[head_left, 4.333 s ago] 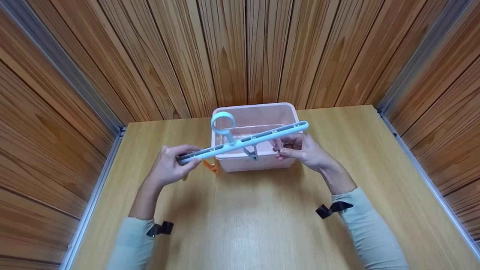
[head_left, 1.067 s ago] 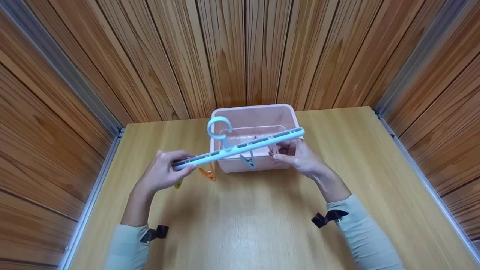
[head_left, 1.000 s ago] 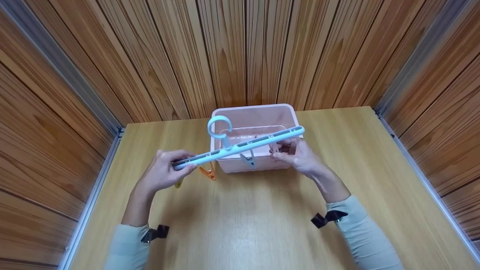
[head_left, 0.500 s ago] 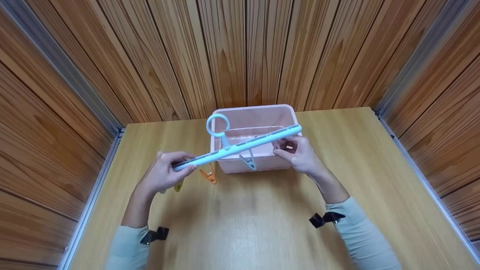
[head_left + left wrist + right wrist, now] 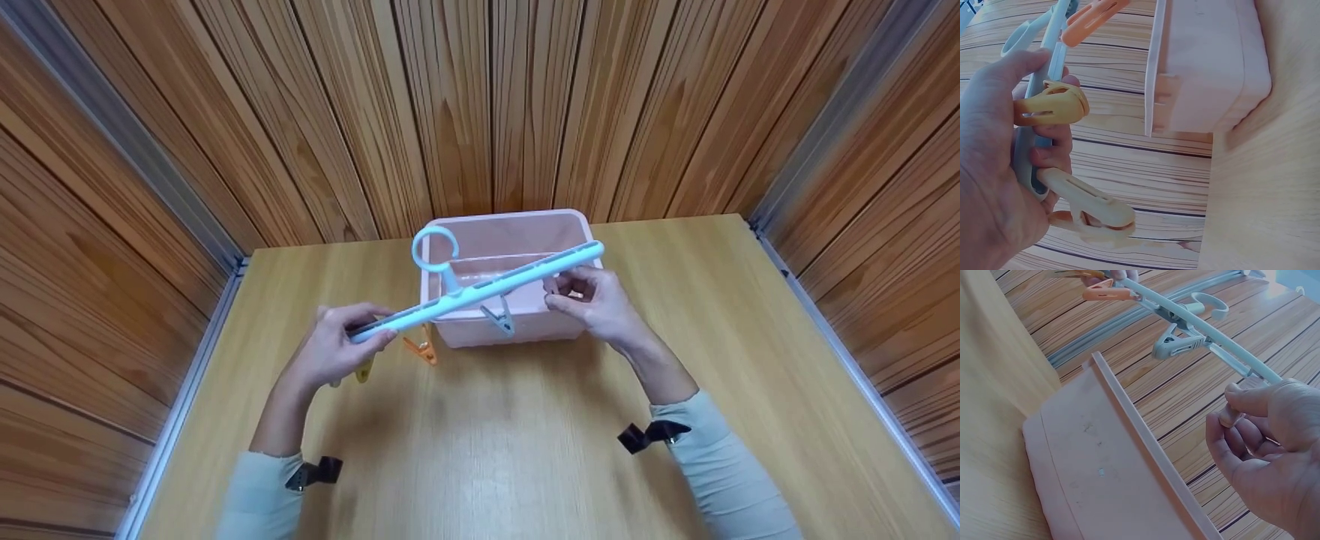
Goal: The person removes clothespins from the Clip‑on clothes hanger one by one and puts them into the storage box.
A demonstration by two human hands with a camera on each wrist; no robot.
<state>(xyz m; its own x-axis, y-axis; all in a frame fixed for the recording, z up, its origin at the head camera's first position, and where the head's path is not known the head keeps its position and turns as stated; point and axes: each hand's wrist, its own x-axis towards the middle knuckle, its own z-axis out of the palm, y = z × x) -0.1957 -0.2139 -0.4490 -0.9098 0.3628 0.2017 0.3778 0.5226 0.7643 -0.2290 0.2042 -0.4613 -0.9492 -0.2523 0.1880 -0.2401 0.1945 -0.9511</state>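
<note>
A light blue hanger bar [image 5: 480, 289] with a ring hook [image 5: 433, 247] is held slanted above the pink basket [image 5: 525, 225]. My left hand [image 5: 375, 334] grips its lower left end [image 5: 1030, 169]. My right hand [image 5: 556, 295] pinches a pale pink peg [image 5: 1230, 417] just under the bar's right end [image 5: 1252, 365]. A grey-blue peg [image 5: 499, 315] hangs from the middle of the bar, and an orange peg [image 5: 421, 349] further left. A yellow peg [image 5: 1050, 104] and a cream peg [image 5: 1089, 211] sit by my left fingers.
The basket [image 5: 1100, 467] stands at the back of the wooden table [image 5: 510, 435], against the slatted wooden wall [image 5: 480, 105]. Wooden side walls with grey metal rails [image 5: 187, 375] close in the table on the left and right.
The bar's right end has risen slightly and my right hand has come up closer under it with the peg. The left hand keeps its grip in about the same place.
</note>
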